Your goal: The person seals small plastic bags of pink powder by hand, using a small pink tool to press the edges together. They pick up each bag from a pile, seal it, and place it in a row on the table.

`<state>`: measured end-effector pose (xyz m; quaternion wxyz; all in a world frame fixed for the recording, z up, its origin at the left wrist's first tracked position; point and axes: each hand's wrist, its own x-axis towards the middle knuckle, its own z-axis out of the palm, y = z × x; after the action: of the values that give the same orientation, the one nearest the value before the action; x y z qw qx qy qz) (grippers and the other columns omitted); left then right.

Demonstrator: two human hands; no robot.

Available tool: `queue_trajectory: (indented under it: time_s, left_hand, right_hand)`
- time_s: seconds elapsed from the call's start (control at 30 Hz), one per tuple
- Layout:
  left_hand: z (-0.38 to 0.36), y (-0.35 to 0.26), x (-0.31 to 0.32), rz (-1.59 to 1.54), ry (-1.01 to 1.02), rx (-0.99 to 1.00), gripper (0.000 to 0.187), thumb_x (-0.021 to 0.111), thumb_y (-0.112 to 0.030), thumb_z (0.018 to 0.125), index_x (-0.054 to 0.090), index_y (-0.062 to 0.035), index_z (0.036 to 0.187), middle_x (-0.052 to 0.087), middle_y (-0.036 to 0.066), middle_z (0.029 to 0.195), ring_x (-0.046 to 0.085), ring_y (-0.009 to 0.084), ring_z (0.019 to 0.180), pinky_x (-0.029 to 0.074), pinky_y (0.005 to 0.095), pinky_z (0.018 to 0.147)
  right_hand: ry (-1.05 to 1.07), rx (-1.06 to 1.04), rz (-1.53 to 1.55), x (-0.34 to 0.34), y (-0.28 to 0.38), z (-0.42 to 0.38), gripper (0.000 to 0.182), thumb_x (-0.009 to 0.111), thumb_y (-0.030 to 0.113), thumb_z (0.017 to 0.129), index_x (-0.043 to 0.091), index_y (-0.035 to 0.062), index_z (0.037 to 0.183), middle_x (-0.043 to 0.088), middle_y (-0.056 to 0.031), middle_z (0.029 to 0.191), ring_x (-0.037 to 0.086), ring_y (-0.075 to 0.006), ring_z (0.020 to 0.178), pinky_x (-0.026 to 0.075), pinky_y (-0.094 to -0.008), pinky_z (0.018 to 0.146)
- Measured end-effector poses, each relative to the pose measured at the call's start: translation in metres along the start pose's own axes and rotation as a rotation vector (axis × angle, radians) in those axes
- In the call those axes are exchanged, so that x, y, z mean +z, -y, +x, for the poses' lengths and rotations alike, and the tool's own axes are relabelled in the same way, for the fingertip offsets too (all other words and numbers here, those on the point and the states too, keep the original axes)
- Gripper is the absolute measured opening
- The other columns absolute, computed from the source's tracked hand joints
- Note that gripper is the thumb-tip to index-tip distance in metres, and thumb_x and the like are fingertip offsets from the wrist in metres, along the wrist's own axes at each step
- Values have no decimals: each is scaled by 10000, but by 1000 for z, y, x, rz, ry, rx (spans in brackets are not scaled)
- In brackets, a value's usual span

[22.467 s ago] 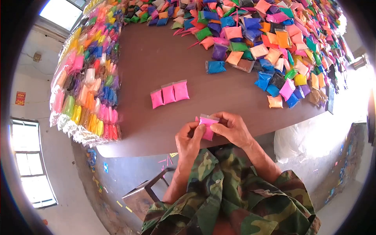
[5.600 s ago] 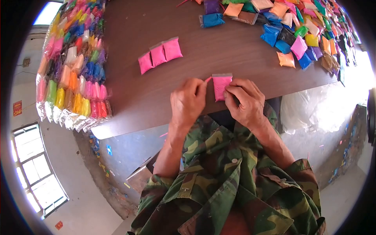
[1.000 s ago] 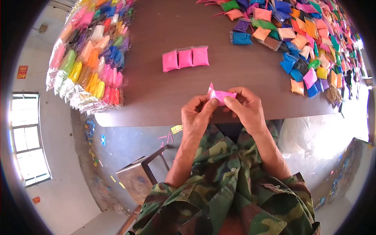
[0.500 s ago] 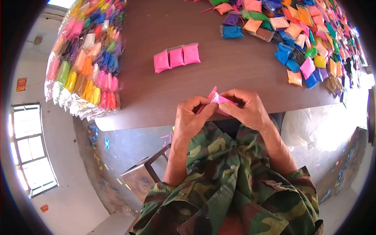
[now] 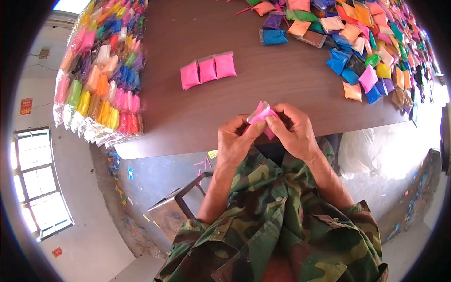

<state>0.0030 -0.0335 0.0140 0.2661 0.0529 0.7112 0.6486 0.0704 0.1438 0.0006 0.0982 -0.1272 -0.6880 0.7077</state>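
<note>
Between my two hands, just over the near edge of the table, is a small pink packet (image 5: 261, 113) with a clear plastic margin. My left hand (image 5: 236, 138) pinches its left side, thumb pressed on the front. My right hand (image 5: 297, 133) grips the right side in the same way, and both thumb tips nearly meet at its middle. Fingers behind the packet are partly hidden. Farther up the table lies a row of three pink packets (image 5: 207, 70), side by side with clear top edges.
Clear bags of coloured packets (image 5: 101, 80) are stacked at the table's left end. A loose heap of mixed-colour packets (image 5: 357, 51) covers the right side. Below the table stand a stool (image 5: 171, 214) and a large translucent plastic bag (image 5: 359, 152). Scraps litter the floor.
The packet in my hands has turned and opened out, showing more of its pink face and clear margin. My thumbs have come closer together. The view has shifted slightly.
</note>
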Motion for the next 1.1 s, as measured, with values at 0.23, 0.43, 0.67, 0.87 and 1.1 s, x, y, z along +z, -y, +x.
queue_trajectory:
  time_s: [0.23,0.43,0.67,0.87,1.1]
  left_hand:
    - [2,-9,0,167,52,140,199,808,-186,991,764,4,955,675,-43,733,547,25,674,439,232,588]
    - [1,-3,8,112,21,91,248,826,-230,979,748,4,956,652,-37,722,534,29,631,393,226,542]
    - [5,-1,15,62,33,62,249,808,-226,992,736,11,969,642,-32,737,515,31,603,362,231,510]
    - [9,-1,5,208,18,132,279,797,-233,1001,722,27,931,632,-36,737,513,44,688,410,252,575]
    - [7,0,6,144,23,91,247,795,-214,999,754,29,1000,662,-38,774,527,37,720,427,241,603]
  right_hand:
    - [28,43,75,0,-1,2,188,733,161,1016,754,-18,1067,711,-8,882,589,-50,791,499,-256,688]
    - [-79,-12,140,5,-2,0,171,732,134,1027,770,-23,1083,725,20,863,616,-38,794,511,-237,689]
    - [-171,-36,207,8,-8,0,195,745,131,1019,758,-18,1144,740,6,948,634,-42,846,536,-236,750]
    - [-12,38,150,-1,6,1,228,749,107,1009,732,-28,1192,747,-15,967,661,-59,876,557,-251,778]
    - [-50,50,185,-3,-3,5,202,736,81,1014,724,-29,1183,749,-27,1003,672,-65,902,560,-246,793]
